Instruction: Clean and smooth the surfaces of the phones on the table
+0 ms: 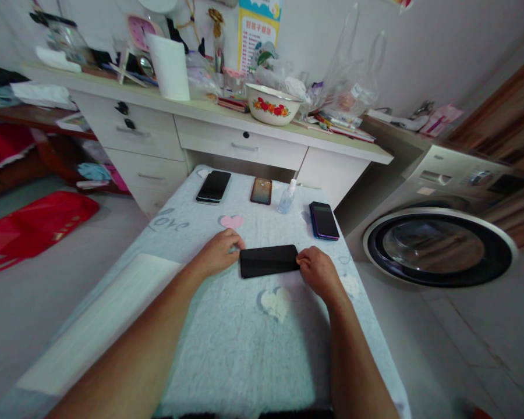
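Black phone (pixel 268 261): lies mid-width on the table (pixel 244 361), between both hands. Left hand (pixel 220 251): half-curled at the phone's left end; whether it grips, cannot tell. Right hand (pixel 318 269): nearly closed, fingers bunched on the right end. Second phone (pixel 214 186): at the far left corner. Brown slab (pixel 261 191): near the far edge. Spray bottle (pixel 286 198): stands just right of the slab. Third phone (pixel 324 220): by the right edge, beyond the right hand. White strip (pixel 100 320): runs along the left edge, partly behind the left forearm. Desk (pixel 244 131): past the far edge, bearing a bowl (pixel 273 106).
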Demonstrator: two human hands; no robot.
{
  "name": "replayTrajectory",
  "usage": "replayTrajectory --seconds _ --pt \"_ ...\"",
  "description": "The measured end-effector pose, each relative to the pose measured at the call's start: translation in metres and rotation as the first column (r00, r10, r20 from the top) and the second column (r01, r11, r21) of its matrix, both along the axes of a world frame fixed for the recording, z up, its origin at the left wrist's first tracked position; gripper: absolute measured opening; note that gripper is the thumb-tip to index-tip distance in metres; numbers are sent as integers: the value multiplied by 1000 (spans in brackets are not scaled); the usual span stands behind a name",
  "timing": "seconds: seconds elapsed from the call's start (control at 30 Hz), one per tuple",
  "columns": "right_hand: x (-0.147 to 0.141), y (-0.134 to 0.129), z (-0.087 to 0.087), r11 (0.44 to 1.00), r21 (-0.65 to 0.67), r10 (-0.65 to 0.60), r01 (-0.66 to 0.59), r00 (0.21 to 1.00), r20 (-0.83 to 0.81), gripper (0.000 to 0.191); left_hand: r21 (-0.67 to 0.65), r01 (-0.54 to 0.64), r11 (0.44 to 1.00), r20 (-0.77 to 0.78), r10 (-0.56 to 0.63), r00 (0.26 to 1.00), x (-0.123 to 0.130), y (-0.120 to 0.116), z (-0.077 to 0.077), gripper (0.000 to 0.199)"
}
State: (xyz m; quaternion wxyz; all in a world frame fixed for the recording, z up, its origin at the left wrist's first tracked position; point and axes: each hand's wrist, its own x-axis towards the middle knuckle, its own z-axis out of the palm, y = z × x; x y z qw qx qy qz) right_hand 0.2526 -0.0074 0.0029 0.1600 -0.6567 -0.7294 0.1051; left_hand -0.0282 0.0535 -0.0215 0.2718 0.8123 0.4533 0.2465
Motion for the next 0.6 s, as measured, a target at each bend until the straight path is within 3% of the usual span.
replayTrajectory --seconds 0.6 --pt "-39 -5 -1 993 54 99 -100 995 24 23 17 1 1000 17 -1 1000 0 1 -1 19"
